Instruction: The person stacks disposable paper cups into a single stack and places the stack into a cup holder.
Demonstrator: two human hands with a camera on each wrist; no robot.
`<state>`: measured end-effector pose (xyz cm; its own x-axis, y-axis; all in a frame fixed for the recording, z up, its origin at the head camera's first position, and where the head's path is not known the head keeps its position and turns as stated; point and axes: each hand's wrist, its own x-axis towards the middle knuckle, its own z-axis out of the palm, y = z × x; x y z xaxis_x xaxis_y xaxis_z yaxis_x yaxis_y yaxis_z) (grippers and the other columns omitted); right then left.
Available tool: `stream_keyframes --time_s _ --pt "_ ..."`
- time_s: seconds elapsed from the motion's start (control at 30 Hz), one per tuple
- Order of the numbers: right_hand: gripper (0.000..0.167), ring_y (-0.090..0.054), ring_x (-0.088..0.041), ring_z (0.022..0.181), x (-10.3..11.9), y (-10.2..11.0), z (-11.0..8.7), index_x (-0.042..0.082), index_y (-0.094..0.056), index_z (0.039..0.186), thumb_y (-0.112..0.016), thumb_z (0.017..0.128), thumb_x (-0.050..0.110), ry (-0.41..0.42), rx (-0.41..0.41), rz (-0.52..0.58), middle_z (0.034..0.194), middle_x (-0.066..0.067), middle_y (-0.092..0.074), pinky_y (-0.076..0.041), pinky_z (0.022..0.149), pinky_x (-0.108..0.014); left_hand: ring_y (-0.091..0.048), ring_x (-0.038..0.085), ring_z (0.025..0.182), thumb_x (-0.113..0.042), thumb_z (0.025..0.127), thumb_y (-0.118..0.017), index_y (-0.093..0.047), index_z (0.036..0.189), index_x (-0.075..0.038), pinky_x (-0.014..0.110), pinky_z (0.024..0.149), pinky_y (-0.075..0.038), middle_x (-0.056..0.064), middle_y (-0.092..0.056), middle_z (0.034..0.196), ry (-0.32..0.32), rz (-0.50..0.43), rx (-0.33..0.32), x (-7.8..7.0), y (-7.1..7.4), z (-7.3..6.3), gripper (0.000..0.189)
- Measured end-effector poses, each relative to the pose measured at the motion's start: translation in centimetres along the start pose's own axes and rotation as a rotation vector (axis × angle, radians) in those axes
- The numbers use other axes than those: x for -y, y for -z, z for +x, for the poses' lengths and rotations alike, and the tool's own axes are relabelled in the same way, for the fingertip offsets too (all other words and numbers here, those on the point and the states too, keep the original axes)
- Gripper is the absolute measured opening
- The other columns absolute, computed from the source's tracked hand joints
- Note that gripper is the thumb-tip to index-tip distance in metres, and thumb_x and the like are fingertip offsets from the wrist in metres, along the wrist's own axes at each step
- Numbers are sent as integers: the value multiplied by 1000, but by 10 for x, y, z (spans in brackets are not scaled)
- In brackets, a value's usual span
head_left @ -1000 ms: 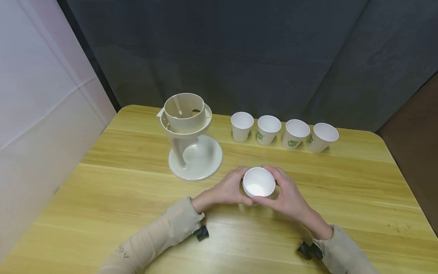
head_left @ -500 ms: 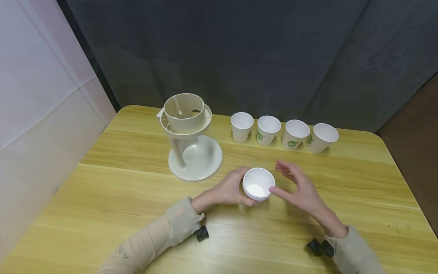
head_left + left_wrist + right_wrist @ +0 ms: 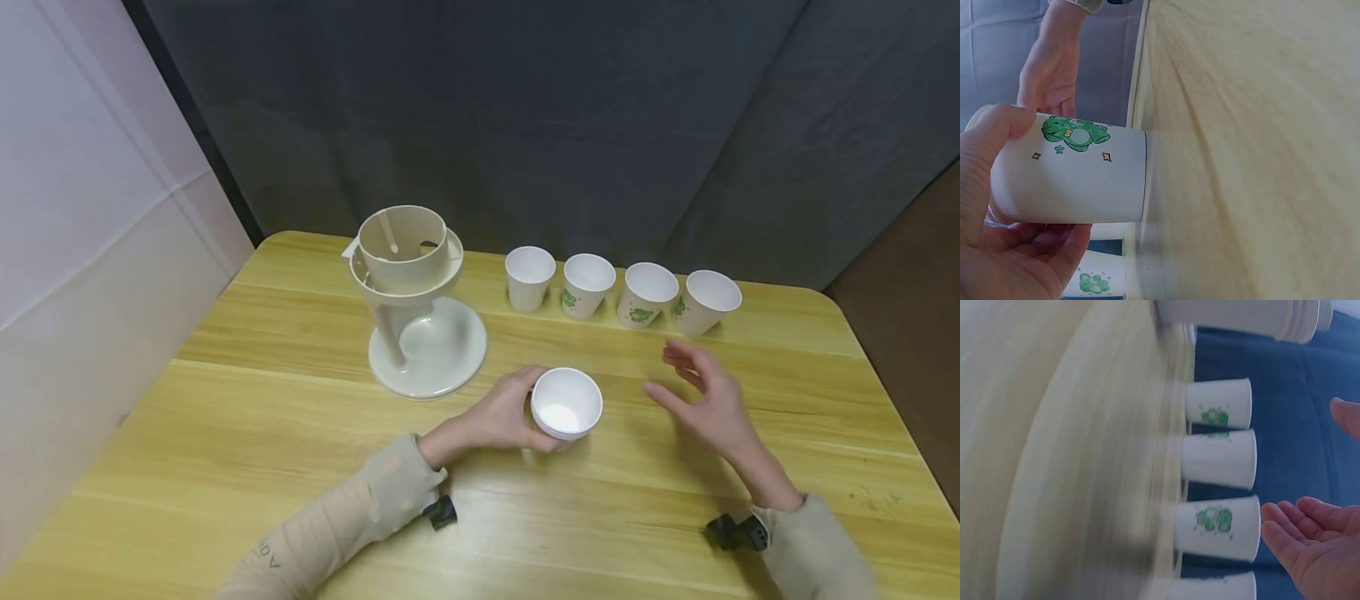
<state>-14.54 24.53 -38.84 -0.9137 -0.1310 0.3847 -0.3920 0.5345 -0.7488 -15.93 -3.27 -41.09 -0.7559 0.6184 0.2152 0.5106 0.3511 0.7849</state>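
My left hand (image 3: 510,412) grips a small stack of nested white paper cups (image 3: 567,404) near the middle of the table, mouths up. In the left wrist view the outer cup (image 3: 1079,172) shows a green cartoon print, with the thumb over its rim end and fingers around the other side; its base is at or close to the tabletop. Layered rims of the stack (image 3: 1241,317) show in the right wrist view. To the right of the stack, my right hand (image 3: 712,408) hovers with relaxed, parted fingers and nothing in them.
Several single paper cups (image 3: 588,285) stand upright in a row along the table's back edge. Left of them is a cream stand (image 3: 408,275) with a ring-shaped top on a round base (image 3: 461,358). A dark curtain (image 3: 480,125) hangs behind the wooden table (image 3: 262,433).
My right hand has released the cup stack and moved off to the right, fingers spread apart. The left hand keeps its hold in the same place.
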Motion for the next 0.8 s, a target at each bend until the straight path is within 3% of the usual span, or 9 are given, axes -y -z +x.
stream_keyframes --time_s 0.37,0.53,0.8 --pt "55 -48 7 99 -18 15 -2 -12 -48 124 -74 76 -1 -69 -38 -44 114 -20 -55 -38 85 -4 -57 21 101 -19 62 -85 -50 124 2 28 89 -46 12 -58 114 -5 24 -12 -2 1 -2 74" --pt "53 -48 8 97 -24 22 -3 -11 -49 123 -73 78 2 -96 -65 -72 111 -9 -54 -38 84 -3 -57 21 102 -20 62 -85 -50 124 2 29 89 -46 12 -59 114 -5 38 -13 -2 1 -2 75" --pt "55 -44 11 96 -36 33 -3 -12 -46 126 -71 82 9 -160 -92 -108 116 -26 -53 -36 81 0 -57 20 102 -20 62 -85 -50 124 1 27 90 -46 11 -59 115 -3 35 -5 0 0 0 75"
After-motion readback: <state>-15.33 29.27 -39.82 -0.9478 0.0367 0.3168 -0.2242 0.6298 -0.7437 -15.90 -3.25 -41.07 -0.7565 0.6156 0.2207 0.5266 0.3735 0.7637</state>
